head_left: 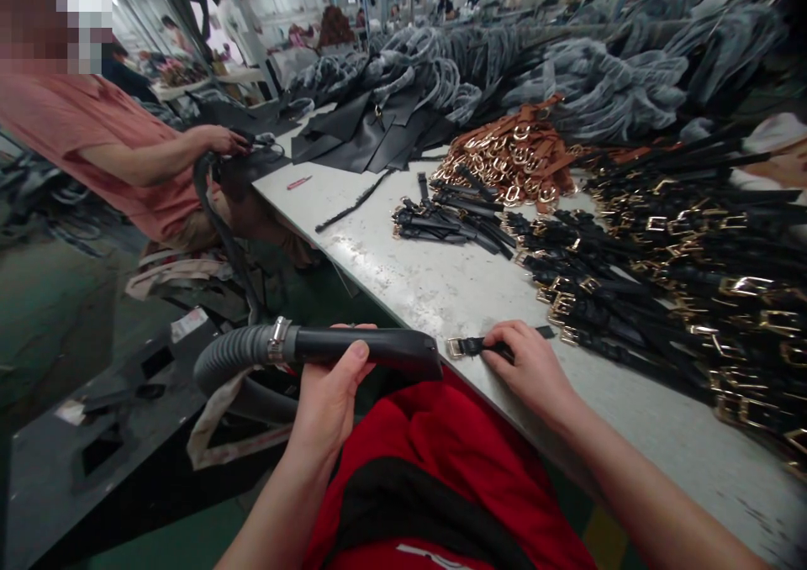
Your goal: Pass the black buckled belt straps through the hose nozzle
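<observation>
My left hand (334, 389) is wrapped round a black hose nozzle (371, 347), which joins a ribbed grey hose (243, 350) through a metal clamp (277, 340). The nozzle's flattened end points right, towards a short black buckle strap (470, 347) on the table edge. On that strap rests my right hand (526, 368), its curled fingers gripping it behind the gold buckle (454, 347). The strap's other end sticks out past my knuckles. A small gap separates nozzle and buckle.
Black buckled straps (636, 292) lie heaped along the right of the white table (403, 271). Behind them are brown straps with gold rings (517, 154), black leather sheets (371, 133) and wrapped grey coils (586, 82). A co-worker in a pink shirt (132, 150) sits at the left, handling black material.
</observation>
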A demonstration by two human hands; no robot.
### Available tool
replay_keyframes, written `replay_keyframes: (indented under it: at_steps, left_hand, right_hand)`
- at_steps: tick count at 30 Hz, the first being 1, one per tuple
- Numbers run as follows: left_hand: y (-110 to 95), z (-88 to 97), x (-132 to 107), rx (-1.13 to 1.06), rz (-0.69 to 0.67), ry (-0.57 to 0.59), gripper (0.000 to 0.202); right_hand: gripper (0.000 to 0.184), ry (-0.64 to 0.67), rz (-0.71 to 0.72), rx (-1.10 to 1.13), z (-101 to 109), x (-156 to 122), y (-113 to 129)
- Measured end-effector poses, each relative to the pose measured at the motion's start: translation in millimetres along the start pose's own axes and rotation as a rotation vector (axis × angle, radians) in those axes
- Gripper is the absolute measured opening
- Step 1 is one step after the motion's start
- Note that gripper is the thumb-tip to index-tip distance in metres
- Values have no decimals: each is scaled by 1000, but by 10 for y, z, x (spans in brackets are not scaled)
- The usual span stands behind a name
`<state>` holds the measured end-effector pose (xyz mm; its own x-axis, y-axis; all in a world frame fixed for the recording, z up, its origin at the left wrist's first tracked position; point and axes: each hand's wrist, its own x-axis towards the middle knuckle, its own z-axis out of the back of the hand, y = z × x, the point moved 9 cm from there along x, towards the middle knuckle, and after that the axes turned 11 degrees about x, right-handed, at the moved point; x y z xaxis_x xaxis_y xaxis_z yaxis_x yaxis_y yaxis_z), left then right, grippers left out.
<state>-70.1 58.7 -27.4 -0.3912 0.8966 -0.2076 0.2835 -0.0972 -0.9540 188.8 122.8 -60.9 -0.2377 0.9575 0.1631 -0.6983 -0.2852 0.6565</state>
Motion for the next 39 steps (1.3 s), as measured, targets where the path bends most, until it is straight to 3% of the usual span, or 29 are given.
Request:
replay_keyframes:
  at_steps: [11,14,20,25,31,36,39]
  left_hand:
    - [-46,-95,-32,23,-11,32,33]
    - [-85,-195,-20,27,-34,75,30]
    - [-23,-617,56,94,-88,112,28]
    - [48,-1014,95,177,-121,234,25]
    - [-58,-893,109,214,-116,202,27]
    - [29,-1017,100,237,-125,258,30]
    - [53,-860,212,180,-54,154,34]
  right_hand:
    - [5,34,7,-96,25,43,77]
    - [18,22,14,-52,76,23,47]
    - [21,55,36,-37,98,-24,-66]
    - [19,47,15,-24,99,-22,-151]
    - [19,46,52,5,110,-25,-141]
    - [20,12,54,1,133,-33,-143]
    - [19,17,53,7,127,-37,-140]
